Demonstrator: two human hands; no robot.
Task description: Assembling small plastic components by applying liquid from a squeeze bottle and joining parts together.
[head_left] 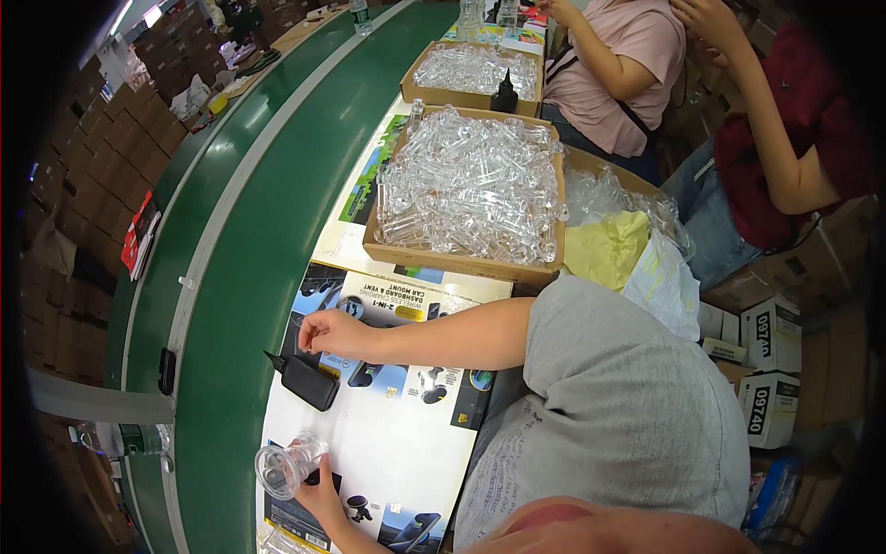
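Note:
My left hand (318, 496) is closed around a clear plastic part with a wide round end (279, 471), held above the near end of the work surface. My right hand (334, 334) is bent with its fingertips pinched together; whether anything small is between them cannot be made out. Just below that hand lies a black squeeze bottle with a pointed nozzle (309, 381), apart from the fingers. Both hands are over printed cardboard packaging sheets (369, 434) that cover the surface.
An open cardboard box (461, 268) piled with clear plastic parts stands beyond my right arm. Behind it are a second such box (415, 97) and an upright black bottle (504, 94). A green conveyor belt (221, 369) runs alongside. Two people (614, 83) work nearby.

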